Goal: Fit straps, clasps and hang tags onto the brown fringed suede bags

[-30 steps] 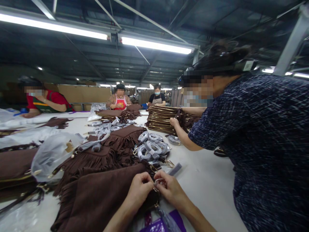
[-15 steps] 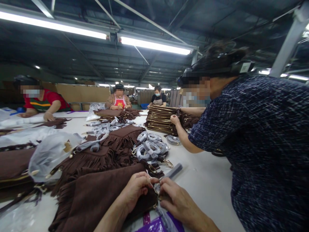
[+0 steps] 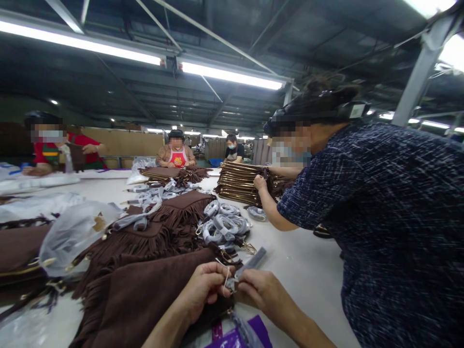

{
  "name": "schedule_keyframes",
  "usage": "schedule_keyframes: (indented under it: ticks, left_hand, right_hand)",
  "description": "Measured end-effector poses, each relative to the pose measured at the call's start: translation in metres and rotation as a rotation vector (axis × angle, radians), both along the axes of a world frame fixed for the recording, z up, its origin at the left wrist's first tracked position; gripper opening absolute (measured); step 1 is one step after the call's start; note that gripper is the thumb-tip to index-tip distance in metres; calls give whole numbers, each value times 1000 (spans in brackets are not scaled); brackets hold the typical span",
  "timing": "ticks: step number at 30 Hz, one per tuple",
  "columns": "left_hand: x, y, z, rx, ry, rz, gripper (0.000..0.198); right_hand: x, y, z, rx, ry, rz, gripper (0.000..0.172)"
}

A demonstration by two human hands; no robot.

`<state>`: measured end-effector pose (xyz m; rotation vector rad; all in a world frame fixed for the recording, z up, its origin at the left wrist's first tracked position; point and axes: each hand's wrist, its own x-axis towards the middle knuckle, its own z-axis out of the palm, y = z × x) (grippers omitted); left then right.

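Observation:
My left hand (image 3: 208, 285) is closed in a pinch on a thin white string (image 3: 227, 276) at the corner of a brown fringed bag (image 3: 145, 295). Right beside it, my right hand (image 3: 261, 289) has its fingers closed around the end of a grey plastic-wrapped strap (image 3: 252, 262). The fingertips of both hands nearly meet over a small shiny fitting that I cannot make out clearly. The bag lies flat on the table under my left forearm. Below my hands is a purple plastic packet (image 3: 241, 336).
Coiled wrapped straps (image 3: 224, 224) with gold clips lie beyond my hands, near more fringed bags (image 3: 184, 205). A co-worker in a dark patterned shirt (image 3: 377, 217) leans in at the right by a bag stack (image 3: 239, 182). Clear plastic (image 3: 72, 237) covers the left side.
My hands stay together at the bag's corner, with the fingers shifted slightly. At the far left, a co-worker has raised a brown piece from the table.

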<state>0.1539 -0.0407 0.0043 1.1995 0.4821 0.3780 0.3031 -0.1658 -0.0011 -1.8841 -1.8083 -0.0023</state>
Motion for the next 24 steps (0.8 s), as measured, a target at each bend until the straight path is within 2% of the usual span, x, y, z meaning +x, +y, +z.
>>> schedule_keyframes:
  ticks: [2,5,10,12,14,18,21,24]
  left_hand:
    - [0,-3,4,52,17,-16,26]
    - [0,-8,8,151,34,-54,34]
    - [6,-14,0,297,-15,-131,32]
    - [11,-15,-7,360,-32,-86,29]
    - [15,-17,-12,416,-1,-21,26]
    - [19,-15,-15,393,119,61,19]
    - [19,-10,-15,349,163,102,17]
    - [19,-9,-16,342,177,128,13]
  right_hand:
    - [-2,7,7,31,191,6,13]
    - [-4,16,8,70,369,37,12]
    - [-2,18,0,160,241,188,15]
    - [-1,18,-1,214,210,202,14]
    - [0,19,-3,314,242,157,15]
    - [9,18,-13,496,413,44,15]
    - [15,9,-26,507,452,7,19]
    - [12,-3,-31,469,407,69,20]
